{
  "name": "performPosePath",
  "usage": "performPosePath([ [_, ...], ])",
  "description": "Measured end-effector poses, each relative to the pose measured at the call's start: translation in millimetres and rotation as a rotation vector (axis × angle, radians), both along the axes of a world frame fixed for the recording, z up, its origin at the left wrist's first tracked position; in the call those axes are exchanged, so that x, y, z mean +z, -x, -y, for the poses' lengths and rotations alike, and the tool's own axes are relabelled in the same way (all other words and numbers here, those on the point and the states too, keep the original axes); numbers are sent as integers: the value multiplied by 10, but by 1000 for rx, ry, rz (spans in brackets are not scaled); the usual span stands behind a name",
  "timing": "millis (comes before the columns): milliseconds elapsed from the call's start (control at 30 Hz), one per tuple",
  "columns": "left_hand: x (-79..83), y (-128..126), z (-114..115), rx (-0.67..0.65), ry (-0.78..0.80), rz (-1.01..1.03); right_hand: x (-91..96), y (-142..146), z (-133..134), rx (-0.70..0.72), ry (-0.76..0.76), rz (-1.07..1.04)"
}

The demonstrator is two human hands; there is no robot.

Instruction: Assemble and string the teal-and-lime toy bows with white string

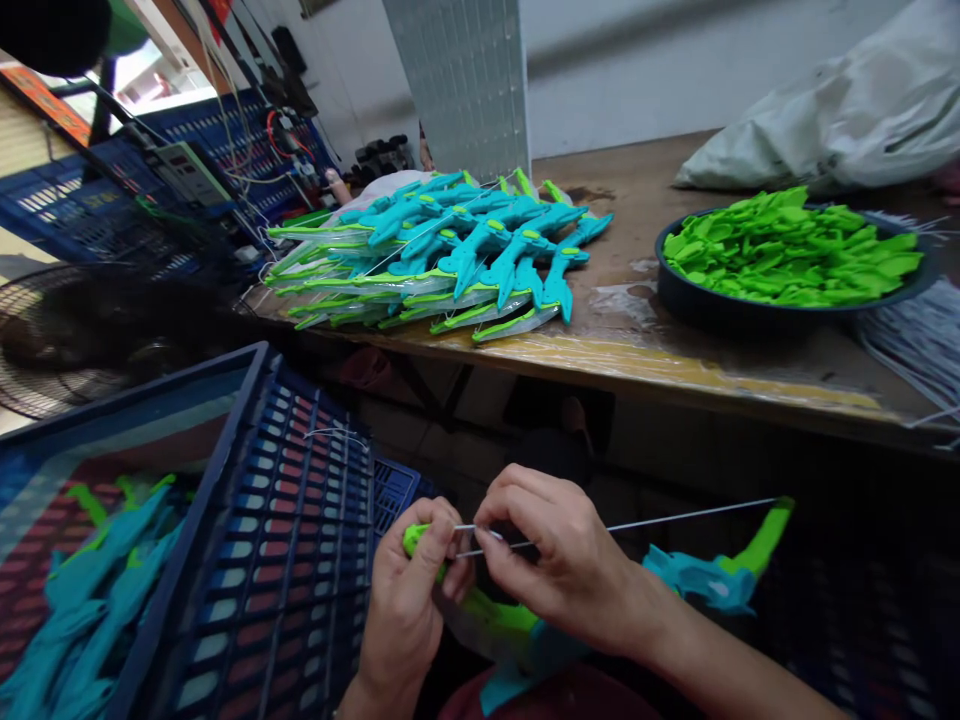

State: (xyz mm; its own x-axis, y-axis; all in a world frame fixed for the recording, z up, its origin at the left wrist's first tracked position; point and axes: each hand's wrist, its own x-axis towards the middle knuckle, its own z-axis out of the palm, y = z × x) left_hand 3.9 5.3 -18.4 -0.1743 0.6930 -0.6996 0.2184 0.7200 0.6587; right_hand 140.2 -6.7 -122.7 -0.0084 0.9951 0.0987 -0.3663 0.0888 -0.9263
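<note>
Gripping green-and-teal plastic toy bow [517, 620] tip, left hand [409, 600] clenched; right hand [559, 560] pinching thin white bowstring [675, 519] beside blue plastic crate [285, 540].

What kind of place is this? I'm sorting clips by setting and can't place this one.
Probably a small toy assembly workshop. A stack of finished toy bows lies on the workbench, a tray of green parts beside it, and both hands, left hand and right hand, fit a string to a bow.
</note>
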Motion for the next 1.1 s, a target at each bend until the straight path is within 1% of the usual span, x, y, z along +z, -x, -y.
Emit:
performPosePath([
  [167, 12, -18, -11, -36, 5, -10, -32, -83, 58, -24, 39, 39],
  [333, 44, -52, -20, -74, 20, -18, -29, -127, 65, -24, -14, 141],
  [433, 56, -53, -14, -91, 31, -13, -43, -187, 52, 14, -86, 249],
  [500, 55, -48, -7, -106, 35, -8, -58, -241, 36, 64, -142, 311],
  [667, 36, -40, -2, -152, 63, 4, -105, -409, -37, 172, -352, 578],
  [733, 33, -38, -3, -174, 64, 5, -125, -493, -73, 195, -399, 621],
  [800, 36, -34, 0, -198, 57, 14, -142, -572, -100, 207, -386, 575],
  [933, 37, -31, 19, -238, 74, 46, -141, -642, -100, 214, -279, 419],
  [1000, 25, -33, 22, -238, 96, 52, -118, -632, -78, 235, -189, 309],
  [1100, 1, -35, 4, -214, 108, 43, -72, -611, -32, 308, -15, 83],
])
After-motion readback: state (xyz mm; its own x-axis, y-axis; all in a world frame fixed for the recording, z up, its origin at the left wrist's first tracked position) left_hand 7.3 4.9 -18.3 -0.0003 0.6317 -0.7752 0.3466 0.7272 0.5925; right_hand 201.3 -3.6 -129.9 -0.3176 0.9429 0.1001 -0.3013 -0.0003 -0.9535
